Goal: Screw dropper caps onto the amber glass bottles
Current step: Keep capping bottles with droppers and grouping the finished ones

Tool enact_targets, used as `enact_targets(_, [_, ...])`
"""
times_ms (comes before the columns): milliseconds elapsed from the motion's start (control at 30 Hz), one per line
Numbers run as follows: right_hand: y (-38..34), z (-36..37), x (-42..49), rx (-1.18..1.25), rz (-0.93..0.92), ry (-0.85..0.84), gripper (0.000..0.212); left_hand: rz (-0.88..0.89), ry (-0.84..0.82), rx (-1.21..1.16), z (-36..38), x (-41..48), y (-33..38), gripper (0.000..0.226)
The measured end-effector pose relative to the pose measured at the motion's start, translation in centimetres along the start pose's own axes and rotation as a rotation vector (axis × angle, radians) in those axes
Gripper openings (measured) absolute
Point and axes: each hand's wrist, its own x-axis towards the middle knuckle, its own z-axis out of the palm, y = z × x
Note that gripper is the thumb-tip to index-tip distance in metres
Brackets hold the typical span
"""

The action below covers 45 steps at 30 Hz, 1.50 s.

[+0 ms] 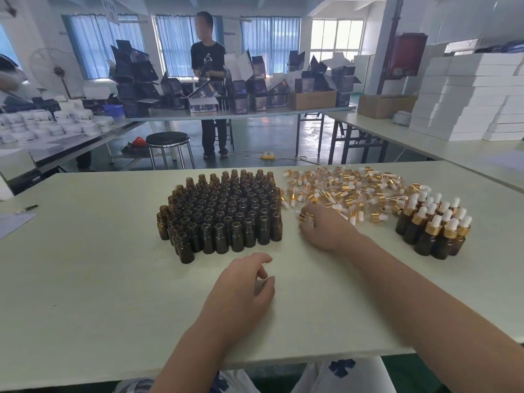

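Several uncapped amber glass bottles (224,214) stand packed together at the middle of the pale table (85,265). To their right lies a heap of gold-and-white dropper caps (346,188). Further right stand several capped bottles (433,225). My right hand (326,228) lies at the near left edge of the heap, its fingers curled round a gold dropper cap (304,216). My left hand (243,290) rests on the table just in front of the uncapped bottles, fingers loosely curled, holding nothing.
A pen (28,208) and a sheet of paper (14,222) lie at the table's left edge. Beyond the table are a stool (168,140), a standing person (209,80), tables with dark boxes and stacked white boxes (467,100).
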Motion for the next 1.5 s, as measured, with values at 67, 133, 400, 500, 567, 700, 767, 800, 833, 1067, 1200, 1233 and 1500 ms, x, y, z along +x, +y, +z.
enact_targets(67, [0.0,0.6,0.6,-0.016,0.023,0.019,0.043,0.001,-0.004,-0.001,0.0,0.0,0.0,0.033])
enact_targets(133, [-0.2,0.9,0.9,-0.034,0.048,0.046,0.044,0.001,-0.008,0.002,0.1,0.1,-0.1,0.033])
enact_targets(400, [-1.0,1.3,1.8,-0.092,0.137,0.047,0.034,-0.005,-0.005,-0.007,0.0,0.0,0.0,0.033])
enact_targets(500, [-1.2,0.9,1.7,-0.056,0.168,0.073,0.03,-0.005,-0.006,-0.009,0.0,0.0,0.0,0.033])
enact_targets(567, [-1.5,0.3,1.5,-0.016,0.167,0.15,0.028,-0.006,-0.008,-0.007,0.0,0.0,0.0,0.033])
enact_targets(700, [-2.5,-1.6,0.8,0.354,0.115,0.387,0.027,-0.007,-0.01,-0.008,-0.1,0.0,0.1,0.031])
enact_targets(767, [-3.1,-2.5,0.5,0.465,0.083,0.487,0.027,-0.009,-0.009,-0.007,-0.1,0.0,0.1,0.03])
enact_targets(800, [-3.4,-2.8,0.3,0.473,0.06,0.504,0.027,-0.009,-0.009,-0.005,-0.1,0.0,0.1,0.03])
enact_targets(833, [-3.7,-3.0,0.1,0.46,0.031,0.496,0.027,-0.009,-0.009,-0.003,-0.1,0.0,0.1,0.029])
enact_targets(1067, [-4.2,-2.2,-0.9,0.42,-0.2,0.275,0.011,0.006,-0.004,0.004,-0.1,0.0,0.2,0.026])
enact_targets(1200, [-4.0,-0.8,-1.1,0.347,-0.259,0.203,0.016,0.006,-0.007,0.0,-0.1,0.0,0.2,0.025])
enact_targets(1233, [-4.0,-0.6,-1.2,0.321,-0.264,0.205,0.018,0.007,-0.006,-0.001,-0.1,0.0,0.2,0.025])
enact_targets(1500, [-4.3,-0.3,-1.1,0.023,-0.326,0.123,0.029,0.014,0.001,0.004,0.0,0.0,0.0,0.023])
